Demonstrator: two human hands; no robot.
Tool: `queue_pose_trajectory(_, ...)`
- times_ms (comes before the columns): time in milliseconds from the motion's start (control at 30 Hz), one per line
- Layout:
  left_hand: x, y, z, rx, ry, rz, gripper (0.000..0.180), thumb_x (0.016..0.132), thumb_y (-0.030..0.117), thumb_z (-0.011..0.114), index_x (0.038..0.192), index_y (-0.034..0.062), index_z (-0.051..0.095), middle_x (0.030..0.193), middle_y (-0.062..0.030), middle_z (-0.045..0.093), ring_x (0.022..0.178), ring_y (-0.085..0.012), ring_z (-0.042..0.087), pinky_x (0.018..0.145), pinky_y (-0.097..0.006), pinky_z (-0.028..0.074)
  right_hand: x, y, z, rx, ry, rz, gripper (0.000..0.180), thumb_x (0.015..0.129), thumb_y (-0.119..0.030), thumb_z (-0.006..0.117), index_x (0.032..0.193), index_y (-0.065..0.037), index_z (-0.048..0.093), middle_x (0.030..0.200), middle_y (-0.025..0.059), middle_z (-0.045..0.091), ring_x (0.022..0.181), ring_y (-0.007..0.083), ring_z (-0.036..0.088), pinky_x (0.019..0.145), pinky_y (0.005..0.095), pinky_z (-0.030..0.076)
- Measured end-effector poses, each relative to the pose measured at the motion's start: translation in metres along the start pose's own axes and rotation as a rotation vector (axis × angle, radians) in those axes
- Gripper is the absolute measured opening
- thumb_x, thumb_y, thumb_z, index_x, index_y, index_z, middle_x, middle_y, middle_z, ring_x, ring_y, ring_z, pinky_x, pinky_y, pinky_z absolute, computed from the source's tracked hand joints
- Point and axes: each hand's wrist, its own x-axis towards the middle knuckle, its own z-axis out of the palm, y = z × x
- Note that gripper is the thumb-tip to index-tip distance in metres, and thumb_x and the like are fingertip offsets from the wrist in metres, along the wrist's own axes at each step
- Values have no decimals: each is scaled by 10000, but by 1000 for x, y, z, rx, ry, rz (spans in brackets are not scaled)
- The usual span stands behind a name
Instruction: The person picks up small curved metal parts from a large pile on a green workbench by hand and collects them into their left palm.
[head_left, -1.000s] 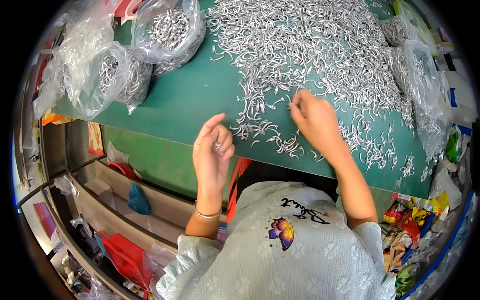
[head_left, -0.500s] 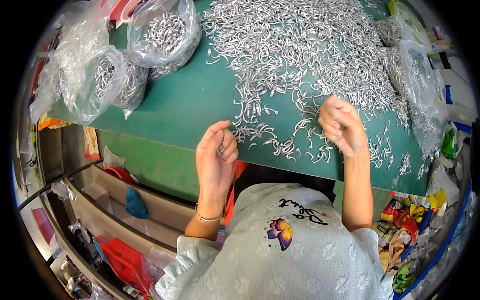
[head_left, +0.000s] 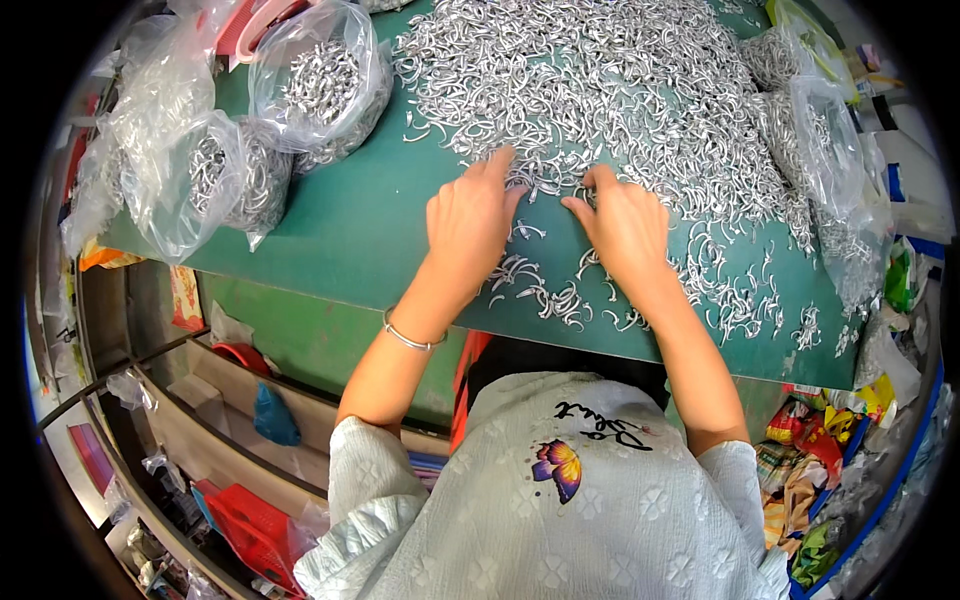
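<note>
A wide heap of small, curved silver metal pieces (head_left: 600, 90) covers the far middle and right of the green table (head_left: 340, 230). My left hand (head_left: 468, 218) reaches into the heap's near edge, index finger stretched forward and thumb apart. Opposite it, my right hand (head_left: 630, 232) is at the same edge, thumb and index finger apart with a few pieces by the fingertips. I can make out nothing held in either hand; the other fingers are partly hidden. Loose pieces (head_left: 560, 302) lie between my wrists near the table's front edge.
Clear plastic bags of silver pieces stand at the left: one nearer (head_left: 262, 180), one farther (head_left: 335, 90). More filled bags (head_left: 835, 190) line the right edge. Below left are a shelf unit (head_left: 300, 450) and a red basket (head_left: 245, 525); at lower right lie colourful wrappers (head_left: 800, 440).
Both hands have moved forward to the heap's near edge, the left also rightward and the right leftward. Their fingers, curled before, now reach toward the pieces.
</note>
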Motion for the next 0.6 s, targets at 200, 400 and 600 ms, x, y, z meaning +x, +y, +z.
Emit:
queue_pose_trajectory(200, -14, -9, -11, -35, -87, -83, 275, 809, 125, 685, 1066, 70, 605, 796, -158, 637, 656, -345, 590, 575, -406, 451, -1, 15, -4, 283, -118, 42, 95, 779, -119, 653, 799, -40, 605, 648, 172, 633, 623, 379, 628, 569, 437, 487)
queue_pose_trajectory(400, -25, -13, -28, -83, -115, -205, 283, 807, 89, 684, 1081, 76, 615, 644, -124, 544, 543, -277, 515, 532, -381, 415, -2, 66, -31, 1957, -480, 331, 99, 923, -86, 550, 975, -5, 576, 738, 12, 521, 536, 60, 349, 423, 180, 286)
queue_pose_trajectory(600, -5, -3, -12, -111, -80, 5, 328, 796, 113, 699, 1109, 70, 614, 809, -154, 631, 646, -306, 586, 578, -391, 460, -9, 74, -27, 2520, -511, 366, 155, 974, -122, 439, 1028, -5, 525, 965, 105, 519, 687, 99, 396, 418, 183, 327)
